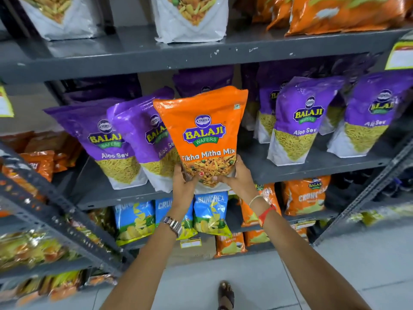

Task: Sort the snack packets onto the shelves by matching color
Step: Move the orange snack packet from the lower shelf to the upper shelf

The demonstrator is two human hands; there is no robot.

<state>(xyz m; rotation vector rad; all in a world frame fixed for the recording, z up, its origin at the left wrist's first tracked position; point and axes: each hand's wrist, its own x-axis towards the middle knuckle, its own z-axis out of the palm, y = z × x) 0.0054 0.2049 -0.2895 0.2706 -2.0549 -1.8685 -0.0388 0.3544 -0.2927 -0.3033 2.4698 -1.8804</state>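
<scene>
Both-hand grip, left hand point(182, 186) and right hand point(240, 179) clasping the bottom of an orange packet point(204, 133) held upright before the purple packets point(116, 139) shelf point(312, 162); setting it here mismatches color, and the top-heavy bag may tip.

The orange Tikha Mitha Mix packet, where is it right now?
In the head view, the orange Tikha Mitha Mix packet is centre frame, held upright by the left hand and right hand before the middle shelf of purple Aloo Sev packets.
</scene>
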